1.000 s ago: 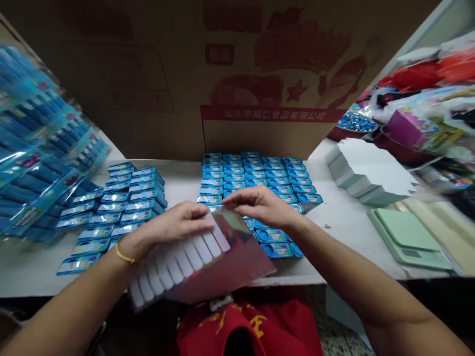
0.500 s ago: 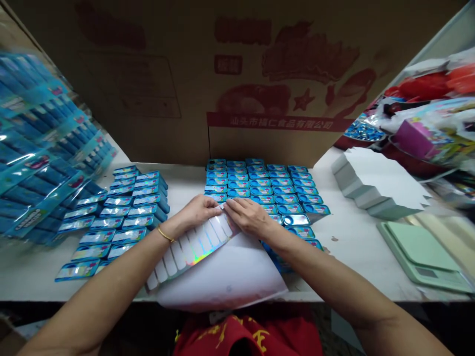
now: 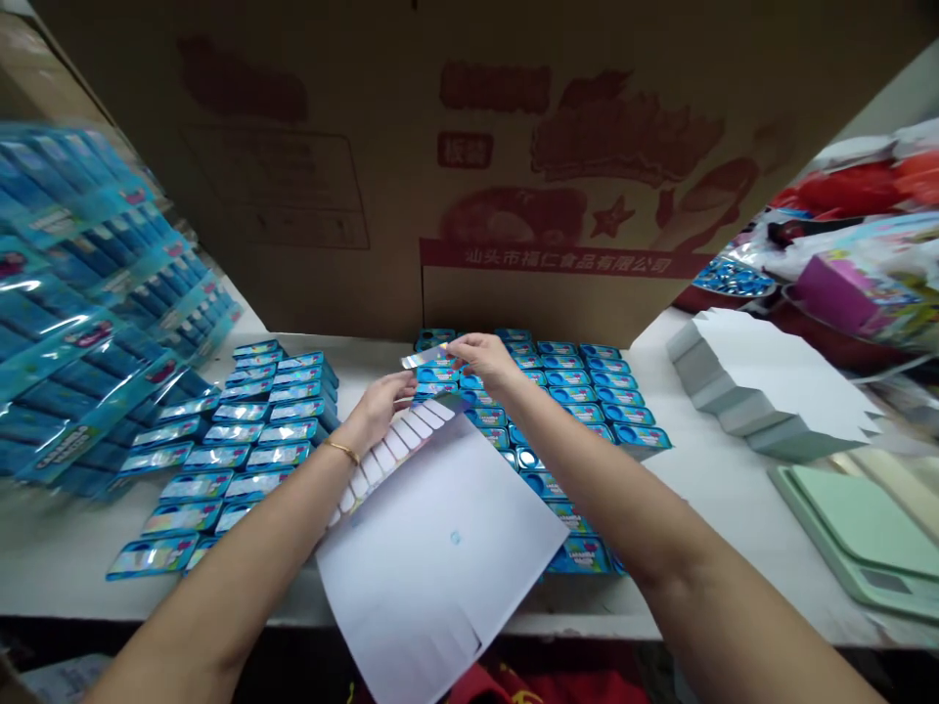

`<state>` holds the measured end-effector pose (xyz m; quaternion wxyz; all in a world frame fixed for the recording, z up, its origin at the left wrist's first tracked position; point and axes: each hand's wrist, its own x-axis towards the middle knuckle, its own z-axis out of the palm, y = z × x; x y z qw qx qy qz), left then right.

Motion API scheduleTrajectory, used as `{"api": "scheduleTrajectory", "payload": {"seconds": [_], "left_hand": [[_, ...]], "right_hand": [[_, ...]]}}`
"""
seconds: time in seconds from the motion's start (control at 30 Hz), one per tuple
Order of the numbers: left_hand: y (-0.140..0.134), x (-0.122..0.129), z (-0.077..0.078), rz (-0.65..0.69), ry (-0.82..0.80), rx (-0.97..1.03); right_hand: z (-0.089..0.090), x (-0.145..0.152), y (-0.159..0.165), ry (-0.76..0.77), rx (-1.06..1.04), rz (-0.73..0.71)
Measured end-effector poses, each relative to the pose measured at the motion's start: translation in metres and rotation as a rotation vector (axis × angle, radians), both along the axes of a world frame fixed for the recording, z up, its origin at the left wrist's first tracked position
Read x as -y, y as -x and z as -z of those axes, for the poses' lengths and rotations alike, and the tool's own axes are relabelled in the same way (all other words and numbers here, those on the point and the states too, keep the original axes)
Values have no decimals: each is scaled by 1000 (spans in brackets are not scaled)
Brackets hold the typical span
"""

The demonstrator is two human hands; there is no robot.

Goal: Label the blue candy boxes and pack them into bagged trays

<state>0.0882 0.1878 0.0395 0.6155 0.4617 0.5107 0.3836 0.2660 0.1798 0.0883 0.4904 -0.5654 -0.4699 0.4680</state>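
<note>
Pinched in the fingertips of my right hand (image 3: 485,358) is a shiny silver sticker strip (image 3: 424,359), held over the far rows of small blue packs (image 3: 576,394). My left hand (image 3: 380,406) grips the upper left side of a sticker sheet (image 3: 440,548); part of its grip is hidden. The sheet has a row of narrow strip outlines along its upper edge and a large whitish area below. It tilts over the table's front edge and covers some packs. More blue packs with silvery strips (image 3: 242,414) stand in rows left of my left hand.
A large printed cardboard box (image 3: 352,284) stands behind the packs. Wrapped blue packs (image 3: 80,332) are stacked at the left. On the right are a pile of white card pieces (image 3: 770,376), a green scale (image 3: 843,528) and bowls (image 3: 734,279) with colourful wrapped items.
My right hand has moved up and away from the sheet, with a silver sticker strip now in its fingers. My left hand has shifted slightly left, and the sheet shows more of its surface.
</note>
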Motion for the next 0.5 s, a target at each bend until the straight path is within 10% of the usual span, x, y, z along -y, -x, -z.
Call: {"api": "scheduleTrajectory", "payload": {"seconds": [0.17,0.5], "left_hand": [[6,-17,-4,-55,214,408],[-5,-46,19,-213,-77,-15]], "right_hand": [[42,-11,16,103,-78,147],[72,-24,22,66,567,280]]}}
